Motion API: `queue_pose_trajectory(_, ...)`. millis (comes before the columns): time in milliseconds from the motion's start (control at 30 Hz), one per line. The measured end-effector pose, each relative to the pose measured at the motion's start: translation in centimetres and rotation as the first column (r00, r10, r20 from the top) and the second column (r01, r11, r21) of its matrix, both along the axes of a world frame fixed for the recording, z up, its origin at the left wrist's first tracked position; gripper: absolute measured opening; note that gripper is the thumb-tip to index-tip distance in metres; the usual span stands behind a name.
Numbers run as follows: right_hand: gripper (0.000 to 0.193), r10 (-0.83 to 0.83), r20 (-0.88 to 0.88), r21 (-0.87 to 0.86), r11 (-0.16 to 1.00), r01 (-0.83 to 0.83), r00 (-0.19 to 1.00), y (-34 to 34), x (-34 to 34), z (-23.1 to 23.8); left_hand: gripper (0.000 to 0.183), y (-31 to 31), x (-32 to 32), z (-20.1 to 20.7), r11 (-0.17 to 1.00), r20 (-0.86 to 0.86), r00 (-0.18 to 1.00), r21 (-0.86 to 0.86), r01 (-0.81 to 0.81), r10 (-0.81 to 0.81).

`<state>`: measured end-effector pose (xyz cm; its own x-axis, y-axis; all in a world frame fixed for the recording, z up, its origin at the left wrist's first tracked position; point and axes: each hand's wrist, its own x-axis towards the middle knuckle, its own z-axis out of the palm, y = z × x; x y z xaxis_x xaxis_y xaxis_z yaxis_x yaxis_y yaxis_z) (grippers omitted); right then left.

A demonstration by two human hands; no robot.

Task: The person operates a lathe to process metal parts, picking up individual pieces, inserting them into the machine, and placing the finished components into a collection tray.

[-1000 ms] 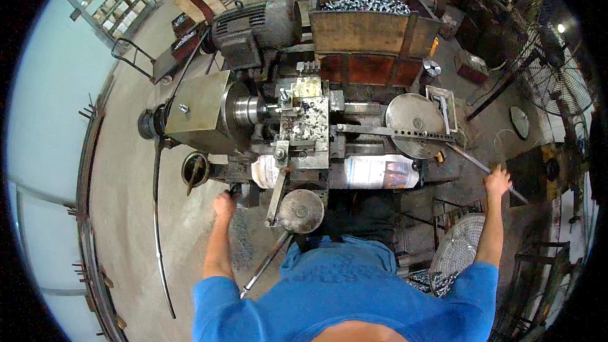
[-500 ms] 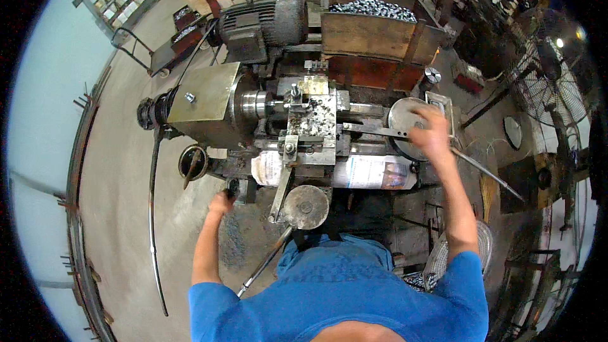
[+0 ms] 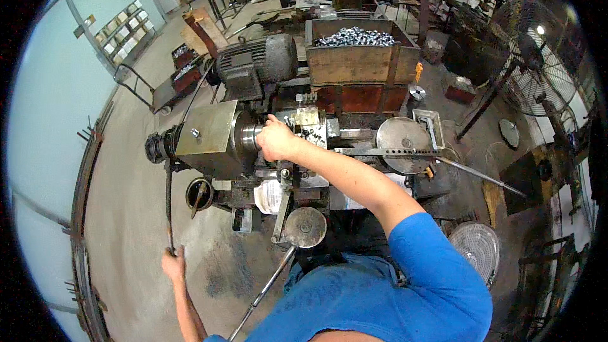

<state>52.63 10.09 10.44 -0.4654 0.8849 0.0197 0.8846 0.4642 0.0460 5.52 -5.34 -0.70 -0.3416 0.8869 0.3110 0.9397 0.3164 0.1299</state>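
My left hand [image 3: 173, 263] is closed round the long dark lever [image 3: 168, 209] that hangs from the left end of the lathe. My right hand [image 3: 277, 140] reaches across the machine to the front of the spindle chuck [image 3: 249, 136], its fingers bunched together. Whatever those fingers hold is hidden behind the hand. Just right of it lies the tool slide [image 3: 313, 132], strewn with metal chips. A second lever [image 3: 263, 294] with a round disc [image 3: 304, 227] at its head slants down between my arms.
Behind the lathe stand a motor [image 3: 256, 60] and a wooden bin [image 3: 351, 63] heaped with small metal parts. On the right are a round plate [image 3: 403, 136], a steel lever [image 3: 481, 175] and a floor fan [image 3: 532, 57]. A pot with a brush [image 3: 200, 195] sits at the left front.
My right hand has moved left from above the round plate to the chuck. My left hand has gone from beside the machine's front down and left onto the long lever. The view has shifted slightly.
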Motion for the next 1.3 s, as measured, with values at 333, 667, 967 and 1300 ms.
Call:
queue_pose_trajectory(333, 0.035, 0.01, -0.194, 0.446, 0.891, 0.079, 0.981, -2.6, 6.9, 4.2, 0.024, -0.5, 5.7, 5.7, 0.944, 0.677, 0.725, -0.141, 0.299, -0.128)
queue_pose_trajectory(667, 0.042, -0.013, -0.594, 0.647, 0.587, 0.488, 0.804, -11.9, 18.2, 5.0, 0.019, 8.7, 0.8, -6.3, 0.983, 0.857, 0.507, 0.0, 0.183, -0.094)
queue_pose_trajectory(967, 0.048, -0.814, -0.576, -0.136, 0.178, 0.974, 0.069, -40.9, 25.7, -18.9, 0.02, 9.0, 5.9, -5.2, 0.948, 0.791, 0.611, -0.189, 0.257, -0.008)
queue_pose_trajectory(1300, 0.025, -0.895, 0.313, -0.275, -0.407, 0.871, -0.319, -66.6, 31.5, -24.4, 0.023, 8.8, 7.3, -3.8, 0.927, 0.749, 0.662, -0.265, 0.266, 0.024)
